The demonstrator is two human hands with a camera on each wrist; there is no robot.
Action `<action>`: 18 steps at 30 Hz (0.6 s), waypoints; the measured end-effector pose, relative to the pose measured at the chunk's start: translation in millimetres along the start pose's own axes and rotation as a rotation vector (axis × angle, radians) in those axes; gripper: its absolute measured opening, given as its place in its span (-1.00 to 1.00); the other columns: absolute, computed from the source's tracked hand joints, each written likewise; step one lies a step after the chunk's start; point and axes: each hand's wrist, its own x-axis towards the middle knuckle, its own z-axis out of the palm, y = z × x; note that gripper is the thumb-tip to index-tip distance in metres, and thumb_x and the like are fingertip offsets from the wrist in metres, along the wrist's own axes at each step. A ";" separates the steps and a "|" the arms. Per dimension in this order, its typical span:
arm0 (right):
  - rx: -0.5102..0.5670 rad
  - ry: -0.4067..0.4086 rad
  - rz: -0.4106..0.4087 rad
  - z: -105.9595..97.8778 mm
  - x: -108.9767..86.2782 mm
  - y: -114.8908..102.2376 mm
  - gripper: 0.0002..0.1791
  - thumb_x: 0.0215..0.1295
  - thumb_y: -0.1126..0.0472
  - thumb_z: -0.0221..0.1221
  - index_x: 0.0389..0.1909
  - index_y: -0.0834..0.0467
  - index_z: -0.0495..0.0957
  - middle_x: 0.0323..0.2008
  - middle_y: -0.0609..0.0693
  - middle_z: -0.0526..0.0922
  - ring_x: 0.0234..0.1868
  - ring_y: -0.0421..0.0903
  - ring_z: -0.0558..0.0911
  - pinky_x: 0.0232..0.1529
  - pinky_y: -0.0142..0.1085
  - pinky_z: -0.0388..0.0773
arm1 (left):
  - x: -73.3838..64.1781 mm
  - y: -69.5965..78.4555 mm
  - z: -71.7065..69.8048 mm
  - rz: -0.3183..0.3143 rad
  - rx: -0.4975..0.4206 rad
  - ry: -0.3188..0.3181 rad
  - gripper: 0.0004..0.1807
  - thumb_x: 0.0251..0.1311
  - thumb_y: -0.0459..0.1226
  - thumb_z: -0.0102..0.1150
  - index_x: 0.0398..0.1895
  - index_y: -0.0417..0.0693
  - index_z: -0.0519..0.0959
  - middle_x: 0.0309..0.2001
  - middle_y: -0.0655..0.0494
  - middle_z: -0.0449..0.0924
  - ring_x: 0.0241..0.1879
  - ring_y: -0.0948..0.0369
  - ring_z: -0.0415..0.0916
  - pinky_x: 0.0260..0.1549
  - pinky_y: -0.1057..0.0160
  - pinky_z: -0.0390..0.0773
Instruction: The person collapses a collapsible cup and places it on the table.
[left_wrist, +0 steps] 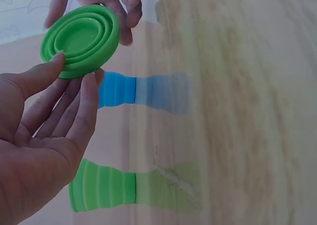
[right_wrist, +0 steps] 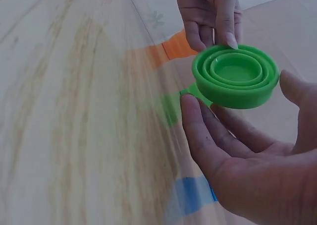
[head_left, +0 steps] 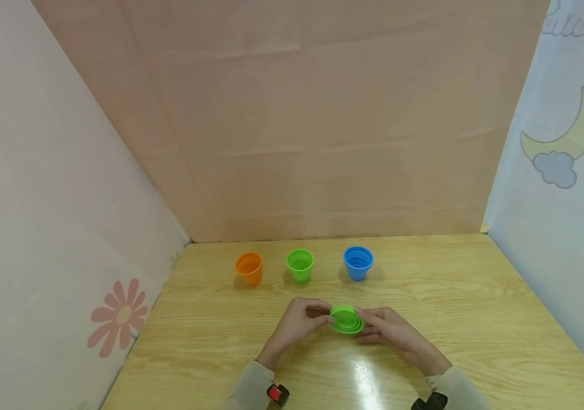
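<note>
A green collapsible cup (head_left: 346,319), folded flat into concentric rings, is between both hands above the table. My left hand (head_left: 302,322) pinches its left edge, thumb on the rim and fingers underneath in the left wrist view. From the other side my right hand (head_left: 396,333) holds it, the thumb at the rim and the fingers curving beneath in the right wrist view. The folded cup (right_wrist: 235,76) has its ringed inside turned upward. Beyond the hands, an orange cup (head_left: 249,269), another green cup (head_left: 300,265) and a blue cup (head_left: 358,263) stand expanded in a row.
The wooden table (head_left: 194,330) reaches back to a brown sheet (head_left: 302,125). Pale walls with printed drawings flank it: a flower (head_left: 122,316) on the left, a moon (head_left: 574,131) on the right. Both wrists wear dark straps.
</note>
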 end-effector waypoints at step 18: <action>0.125 0.037 -0.099 -7.8 -5.3 2.9 -0.54 0.53 0.27 0.20 0.30 0.47 0.47 0.00 -0.05 0.78 0.02 -0.07 0.80 0.15 -0.11 0.78 | 5.0 -7.5 -4.0 -0.237 -0.458 -0.091 -0.69 0.38 -0.32 0.36 0.09 -0.31 0.72 -0.04 -0.12 0.81 -0.23 0.23 0.80 -0.10 0.25 0.83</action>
